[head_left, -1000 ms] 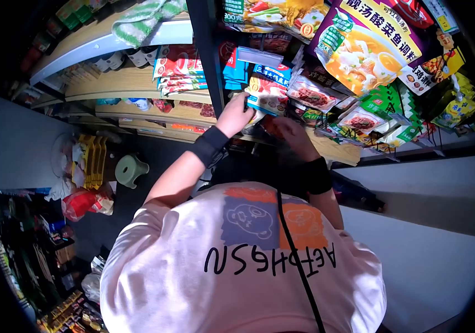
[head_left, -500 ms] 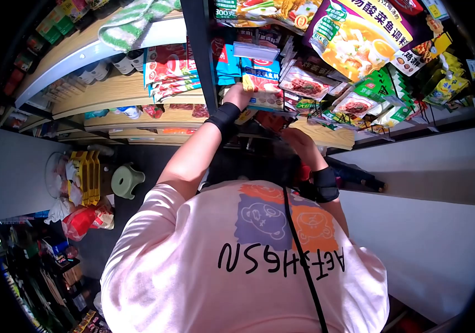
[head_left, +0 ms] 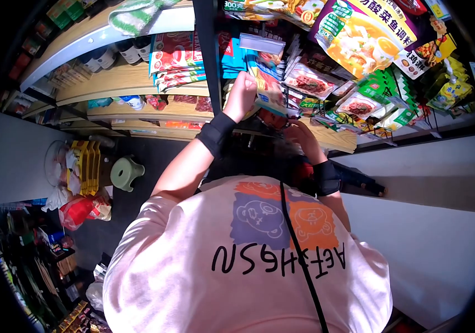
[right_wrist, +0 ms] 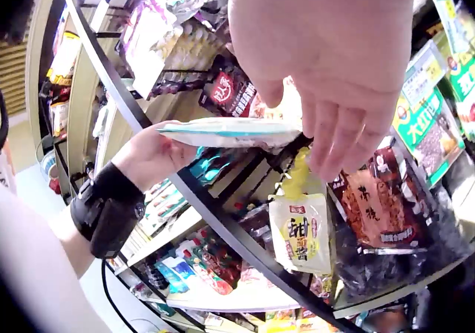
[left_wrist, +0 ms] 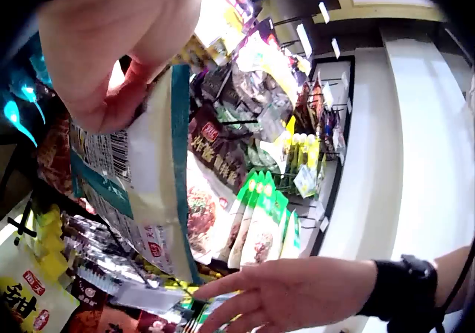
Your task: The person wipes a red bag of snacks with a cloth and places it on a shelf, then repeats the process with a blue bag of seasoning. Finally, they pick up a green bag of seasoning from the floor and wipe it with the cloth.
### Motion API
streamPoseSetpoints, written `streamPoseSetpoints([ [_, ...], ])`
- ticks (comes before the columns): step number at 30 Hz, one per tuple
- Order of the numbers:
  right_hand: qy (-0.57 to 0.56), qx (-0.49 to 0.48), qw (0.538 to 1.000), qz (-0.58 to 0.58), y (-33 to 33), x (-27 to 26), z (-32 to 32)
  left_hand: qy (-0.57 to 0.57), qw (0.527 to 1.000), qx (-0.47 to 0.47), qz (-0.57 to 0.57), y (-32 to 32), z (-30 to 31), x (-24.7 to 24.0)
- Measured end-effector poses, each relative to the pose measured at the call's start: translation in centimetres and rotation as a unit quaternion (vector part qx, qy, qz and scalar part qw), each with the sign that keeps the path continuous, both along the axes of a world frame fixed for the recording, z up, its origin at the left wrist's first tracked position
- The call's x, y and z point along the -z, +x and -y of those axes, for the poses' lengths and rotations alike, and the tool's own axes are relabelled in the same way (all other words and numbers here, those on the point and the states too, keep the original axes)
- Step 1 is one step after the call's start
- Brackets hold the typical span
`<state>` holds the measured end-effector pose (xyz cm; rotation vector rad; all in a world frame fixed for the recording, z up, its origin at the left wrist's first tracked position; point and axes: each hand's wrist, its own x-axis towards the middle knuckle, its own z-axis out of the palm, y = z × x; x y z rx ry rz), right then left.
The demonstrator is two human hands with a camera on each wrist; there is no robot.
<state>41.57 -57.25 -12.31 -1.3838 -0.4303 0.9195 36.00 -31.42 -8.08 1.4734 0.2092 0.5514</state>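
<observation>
A seasoning packet with a blue-green edge [left_wrist: 152, 177] is pinched at one end by my left hand [left_wrist: 119, 44]; the head view shows that hand [head_left: 241, 97] with the tilted packet [head_left: 269, 89] beside the hanging rack. In the right wrist view the packet [right_wrist: 234, 130] lies nearly edge-on, my left hand [right_wrist: 152, 155] at its near end. My right hand [right_wrist: 326, 66] is close to its far end, fingers extended and holding nothing visible; contact cannot be told. Below those fingers hangs a pale yellow packet [right_wrist: 300, 233]. My right hand [head_left: 304, 139] is lower right of the packet in the head view.
Hanging packets crowd the rack, among them a large purple pouch [head_left: 362, 36] and green packets [head_left: 368, 94]. Left of the dark upright are wooden shelves [head_left: 121, 80] with stacked red packets [head_left: 176, 55]. A green stool [head_left: 126, 173] stands on the floor at left.
The packet at my left hand has tilted and come away from its flatter position against the rack. My left hand has risen slightly. My right hand has moved a little upward since half a second ago.
</observation>
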Motion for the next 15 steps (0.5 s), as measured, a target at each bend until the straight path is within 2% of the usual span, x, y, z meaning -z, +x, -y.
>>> streamPoseSetpoints([
  [2,-0.068,-0.008,0.998,0.013,-0.8,-2.5,-1.3,-0.002,0.997,0.034,0.070,-1.0,0.1,0.5],
  [3,-0.103,-0.011,0.994,0.018,-1.2,-3.4,-1.8,-0.005,0.997,0.057,0.053,-2.3,0.4,-0.9],
  [5,0.047,-0.034,0.978,-0.201,-0.9,-2.4,-1.7,-0.092,0.991,0.091,0.014,-4.6,1.4,-3.1],
  [7,0.130,-0.013,0.941,-0.311,-1.2,-2.0,-2.0,-0.176,0.977,0.107,-0.046,-6.0,1.9,-3.2],
  [8,0.139,0.019,0.938,-0.316,-1.5,-1.7,-2.1,-0.114,0.980,0.144,-0.073,-6.8,1.8,-3.3],
  [9,0.147,0.050,0.935,-0.320,-1.9,-1.6,-2.2,-0.103,0.974,0.187,-0.075,-8.0,2.0,-3.8],
  [10,0.121,0.055,0.955,-0.264,-2.2,-1.1,-2.1,-0.091,0.966,0.231,-0.077,-8.9,1.9,-4.2],
  [11,0.095,0.061,0.972,-0.206,-2.4,-0.4,-1.7,-0.066,0.953,0.287,-0.074,-9.2,1.4,-2.5],
  [12,0.069,0.068,0.984,-0.148,-2.8,0.0,-1.5,-0.038,0.950,0.298,-0.082,-9.7,1.1,-1.5],
  [14,0.062,0.047,0.987,-0.140,-4.2,-0.7,-1.3,0.019,0.943,0.319,-0.097,-11.0,0.4,-0.4],
  [15,0.048,0.018,0.992,-0.115,-4.4,-0.6,-1.0,0.231,0.916,0.285,-0.160,-11.7,-0.8,-0.3],
])
